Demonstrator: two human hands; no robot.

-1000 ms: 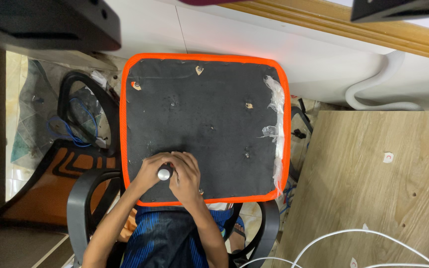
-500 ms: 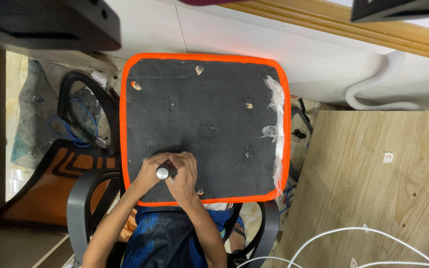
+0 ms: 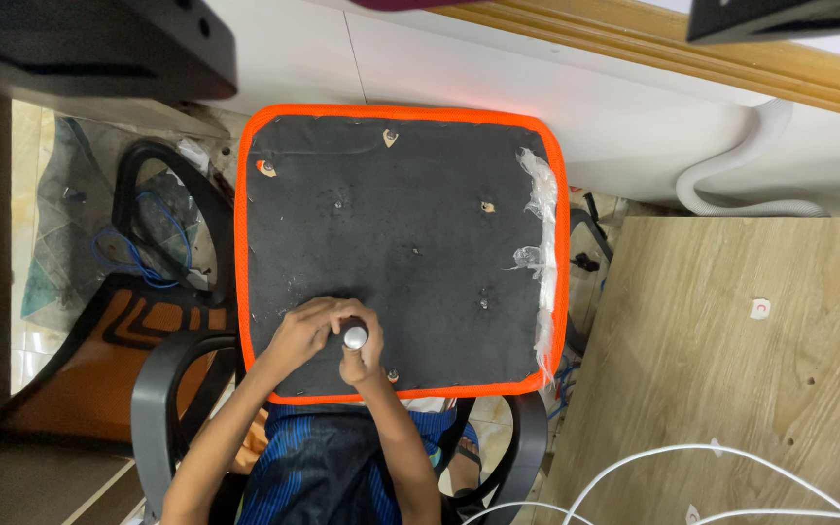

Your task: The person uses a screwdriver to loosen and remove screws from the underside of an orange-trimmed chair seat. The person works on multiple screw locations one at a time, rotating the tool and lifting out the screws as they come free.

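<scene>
I see the right hand (image 3: 360,358) wrapped around a silver-capped tool (image 3: 355,338) — axis upright, tip on the black seat underside (image 3: 410,224) at its 7 o'clock corner. Left hand (image 3: 301,332) at 9 o'clock, fingers curled touching it — both equally near.

Two small white round stickers sit on the wooden board (image 3: 731,369) at right: one (image 3: 760,309) with a red mark mid-board, another (image 3: 693,513) near its bottom edge.
</scene>
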